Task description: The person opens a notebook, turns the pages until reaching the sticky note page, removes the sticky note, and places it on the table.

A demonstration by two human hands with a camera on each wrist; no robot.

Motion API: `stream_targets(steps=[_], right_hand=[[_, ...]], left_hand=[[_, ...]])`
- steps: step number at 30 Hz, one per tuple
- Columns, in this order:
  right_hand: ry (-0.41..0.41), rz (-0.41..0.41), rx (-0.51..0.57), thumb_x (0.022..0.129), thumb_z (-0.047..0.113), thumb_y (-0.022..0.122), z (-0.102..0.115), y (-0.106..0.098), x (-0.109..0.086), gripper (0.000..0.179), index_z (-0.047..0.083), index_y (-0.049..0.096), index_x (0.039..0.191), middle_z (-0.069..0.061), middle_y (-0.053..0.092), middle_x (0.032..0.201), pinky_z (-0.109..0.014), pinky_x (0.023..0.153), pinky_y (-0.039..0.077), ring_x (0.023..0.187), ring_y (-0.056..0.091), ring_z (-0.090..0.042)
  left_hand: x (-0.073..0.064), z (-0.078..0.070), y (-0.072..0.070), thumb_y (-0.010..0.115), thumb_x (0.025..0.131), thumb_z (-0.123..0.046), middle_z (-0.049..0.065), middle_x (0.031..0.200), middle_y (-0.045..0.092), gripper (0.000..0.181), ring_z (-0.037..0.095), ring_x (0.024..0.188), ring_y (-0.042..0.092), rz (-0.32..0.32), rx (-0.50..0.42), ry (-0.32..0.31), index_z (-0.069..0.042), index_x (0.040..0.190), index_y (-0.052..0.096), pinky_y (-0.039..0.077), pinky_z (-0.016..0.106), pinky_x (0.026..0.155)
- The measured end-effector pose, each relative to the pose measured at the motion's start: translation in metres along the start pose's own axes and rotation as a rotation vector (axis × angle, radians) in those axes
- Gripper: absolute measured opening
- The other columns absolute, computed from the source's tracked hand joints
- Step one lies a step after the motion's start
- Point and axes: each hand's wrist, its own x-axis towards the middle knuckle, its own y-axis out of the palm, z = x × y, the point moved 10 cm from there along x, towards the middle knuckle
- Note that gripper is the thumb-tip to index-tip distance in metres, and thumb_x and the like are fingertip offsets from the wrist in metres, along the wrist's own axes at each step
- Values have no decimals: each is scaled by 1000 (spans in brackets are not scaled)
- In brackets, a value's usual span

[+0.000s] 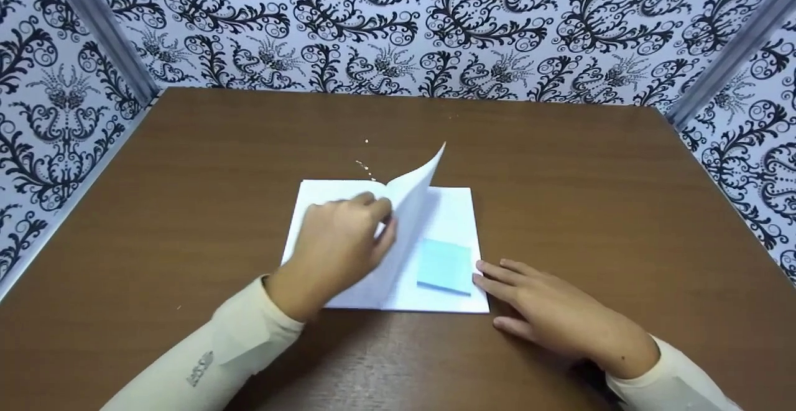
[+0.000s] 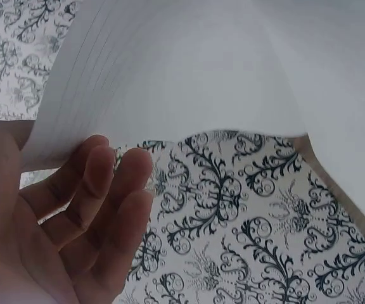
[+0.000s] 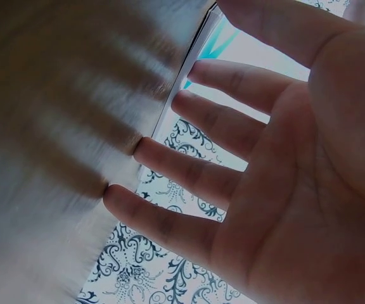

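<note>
An open notebook [image 1: 453, 215] with white pages lies on the table. My left hand [image 1: 339, 237] is over its left side and pinches one raised page [image 1: 410, 212], which stands up near the spine and curls at its top. Ruled lines show on that page [image 2: 75, 82] in the left wrist view, held between thumb and fingers. On the right-hand page rests a light blue pad of sticky notes [image 1: 444, 267], slightly turned. My right hand [image 1: 547, 305] has its fingers extended, with fingertips [image 3: 181, 100] right at the notebook's right edge and the palm beside it.
The brown wooden table [image 1: 559, 162] spreads around the notebook on every side. Small white specks [image 1: 365, 167] lie just beyond the notebook's top edge. Behind and at both sides stand walls [image 1: 385, 32] with a black scroll pattern.
</note>
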Motion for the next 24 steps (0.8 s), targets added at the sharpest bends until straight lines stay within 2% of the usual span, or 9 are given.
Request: stream_targets(steps=[6, 13, 18, 24], right_hand=[[7, 3, 3, 98, 32, 63, 0, 1, 1, 57, 13, 48, 149, -9, 42, 158, -61, 106, 41, 140, 43, -44], [25, 21, 18, 98, 32, 63, -1, 1, 1, 58, 13, 47, 150, -9, 40, 159, -62, 105, 42, 140, 42, -46], [39, 28, 18, 98, 32, 63, -2, 2, 2, 57, 13, 47, 149, -10, 39, 159, -64, 104, 41, 140, 42, -47], [46, 26, 11, 97, 32, 63, -2, 3, 2, 57, 13, 48, 149, -9, 40, 159, -64, 105, 41, 140, 42, -46]], left_hand=[[-8, 21, -7, 62, 91, -21, -1, 58, 52, 27, 19, 42, 48, 37, 51, -45, -15, 65, 56, 33, 37, 36], [-18, 40, -14, 63, 91, -19, 0, 57, 47, 32, 14, 44, 37, 85, 56, -100, -14, 61, 52, 25, 31, 37], [-26, 49, -19, 65, 90, -18, 1, 57, 48, 29, 15, 44, 39, 102, 84, -109, -13, 63, 55, 27, 33, 36], [-36, 57, -26, 66, 87, -14, 2, 56, 44, 28, 15, 42, 35, 112, 99, -110, -12, 61, 53, 24, 32, 37]])
